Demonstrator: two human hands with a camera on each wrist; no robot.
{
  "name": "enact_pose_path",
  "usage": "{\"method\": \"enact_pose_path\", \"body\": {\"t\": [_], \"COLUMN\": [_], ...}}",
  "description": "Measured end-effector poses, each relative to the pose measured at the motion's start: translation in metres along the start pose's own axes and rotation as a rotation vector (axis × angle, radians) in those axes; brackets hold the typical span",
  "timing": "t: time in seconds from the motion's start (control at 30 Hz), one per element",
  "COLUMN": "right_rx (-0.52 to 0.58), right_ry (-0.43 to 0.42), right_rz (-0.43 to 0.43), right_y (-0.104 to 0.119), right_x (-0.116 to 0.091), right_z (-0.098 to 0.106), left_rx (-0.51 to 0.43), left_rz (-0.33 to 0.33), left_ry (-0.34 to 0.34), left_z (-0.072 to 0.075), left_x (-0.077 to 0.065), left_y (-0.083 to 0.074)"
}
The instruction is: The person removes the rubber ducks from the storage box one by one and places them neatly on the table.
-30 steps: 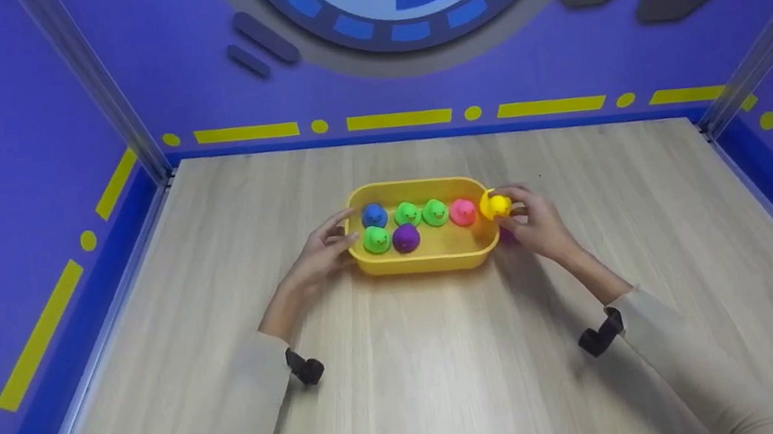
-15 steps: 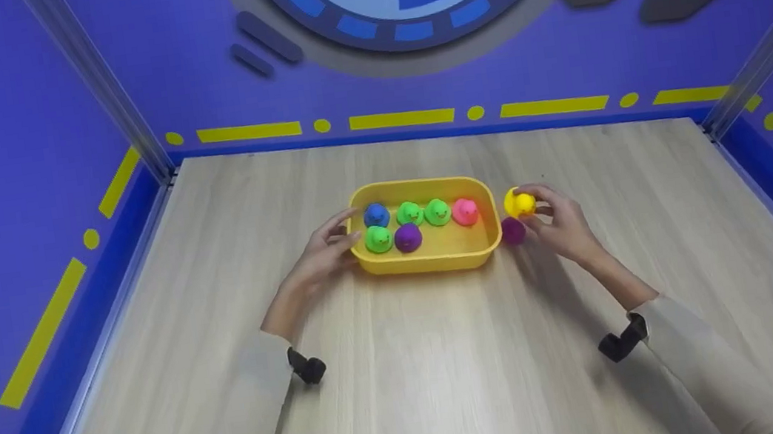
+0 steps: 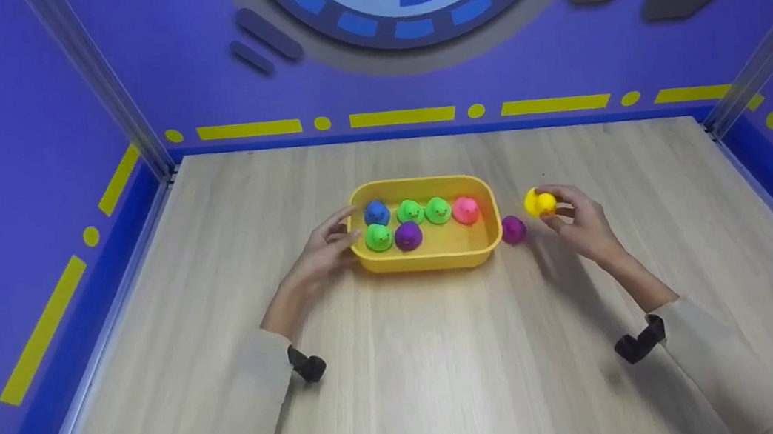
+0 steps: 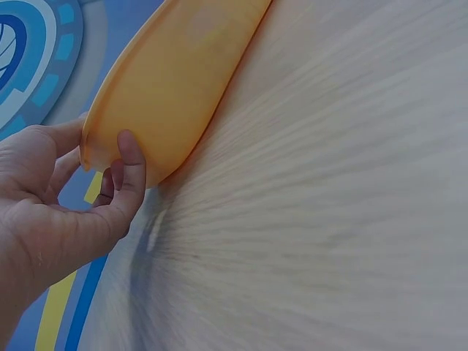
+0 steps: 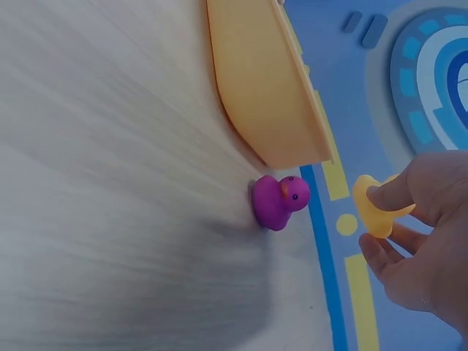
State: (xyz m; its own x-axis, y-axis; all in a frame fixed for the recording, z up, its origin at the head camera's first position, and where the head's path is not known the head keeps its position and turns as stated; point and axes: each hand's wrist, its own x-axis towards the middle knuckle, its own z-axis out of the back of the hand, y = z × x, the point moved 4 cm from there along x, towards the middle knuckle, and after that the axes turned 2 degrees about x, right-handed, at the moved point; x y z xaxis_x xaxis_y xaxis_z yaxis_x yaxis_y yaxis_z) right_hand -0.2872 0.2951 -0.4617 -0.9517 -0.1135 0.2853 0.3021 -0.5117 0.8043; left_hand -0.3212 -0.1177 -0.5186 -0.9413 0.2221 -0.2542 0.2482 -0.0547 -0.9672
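Observation:
A yellow plastic tub sits mid-table. My left hand holds its rounded left end, thumb and fingers spread around the wall; the left wrist view shows the thumb against the outside. To the right of the tub, my right hand pinches a yellow rubber duck between thumb and fingers, raised above the table. A magenta rubber duck stands on the table by the tub's right end, upright in the right wrist view. The tub contains blue, green, purple and pink ducks.
The pale wooden table is enclosed by purple-blue panels at the back and sides, with metal posts at the back corners. Black camera mounts are strapped at both sleeve cuffs.
My right hand has carried the yellow duck rightward from over the tub's right rim, bringing the magenta duck into full view. The left hand and the tub have stayed in place.

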Motion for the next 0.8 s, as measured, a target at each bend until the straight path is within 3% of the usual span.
{"method": "enact_pose_path", "body": {"t": [0.8], "right_rx": [-0.05], "right_ry": [0.075], "right_rz": [-0.108], "right_y": [-0.029], "right_x": [-0.01], "right_z": [0.005], "left_rx": [0.002], "left_rz": [-0.018], "left_ry": [0.003], "left_z": [0.001], "left_x": [-0.001], "left_y": [0.001]}}
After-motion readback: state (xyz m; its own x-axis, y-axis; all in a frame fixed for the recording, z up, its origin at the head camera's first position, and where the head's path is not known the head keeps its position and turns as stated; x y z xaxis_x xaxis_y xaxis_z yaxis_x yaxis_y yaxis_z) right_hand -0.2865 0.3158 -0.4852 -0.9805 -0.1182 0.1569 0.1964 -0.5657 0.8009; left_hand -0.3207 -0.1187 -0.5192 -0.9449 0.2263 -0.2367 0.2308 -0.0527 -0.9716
